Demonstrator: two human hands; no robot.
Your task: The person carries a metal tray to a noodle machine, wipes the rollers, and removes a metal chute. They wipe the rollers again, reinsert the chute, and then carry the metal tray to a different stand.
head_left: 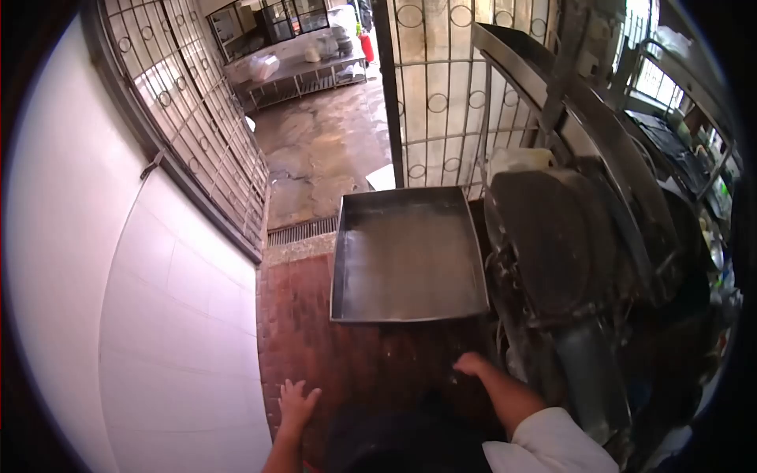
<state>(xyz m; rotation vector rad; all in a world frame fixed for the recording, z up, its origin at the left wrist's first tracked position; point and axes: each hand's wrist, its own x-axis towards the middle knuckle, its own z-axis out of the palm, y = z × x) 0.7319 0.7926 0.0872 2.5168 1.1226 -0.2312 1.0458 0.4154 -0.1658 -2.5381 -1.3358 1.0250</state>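
A large square metal tray (pixel 408 321) with raised sides lies in the middle of the view, just ahead of both hands. What carries it from below is hidden. At the lower left, my left hand (pixel 297 404) is open with its fingers spread, and nothing is in it. My right hand (pixel 471 364) is below the tray's near right corner, its fingers curled closed with no object showing in them. Neither hand touches the tray. To the right of the tray stands a dark, worn machine (pixel 544 236) with a rounded housing.
White tiled wall (pixel 173 315) runs along the left. A barred metal gate (pixel 185 87) opens onto a wet concrete yard (pixel 315 142), with a floor drain grate (pixel 303 232) at the threshold. Red tile floor (pixel 296 315) lies underfoot. Beyond is a metal table (pixel 300 65). Shelving stands far right.
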